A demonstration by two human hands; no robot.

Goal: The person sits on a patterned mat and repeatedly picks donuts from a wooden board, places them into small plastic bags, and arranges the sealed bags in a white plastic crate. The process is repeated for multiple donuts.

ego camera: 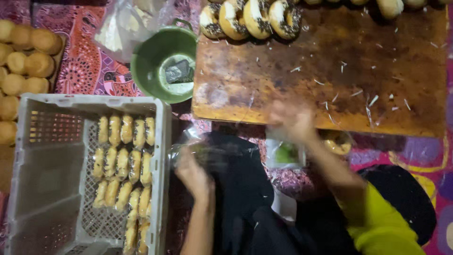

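My left hand (193, 174) is over my dark lap, fingers curled at the edge of a clear plastic bag (222, 150), just right of the grey crate (163, 141). My right hand (291, 121) is blurred with motion at the front edge of the wooden board (330, 71); its grip is unclear. The crate holds rows of wrapped doughnuts (123, 156). Several doughnuts topped with white icing and dark sprinkles (250, 19) line the board's far edge.
A green bowl (151, 59) holding a small dark object sits left of the board. Plain round buns (23, 61) are piled at the far left. A small bag with something green (285, 153) and a wrapped doughnut (337, 141) lie below the board. A patterned cloth (85, 66) covers the floor.
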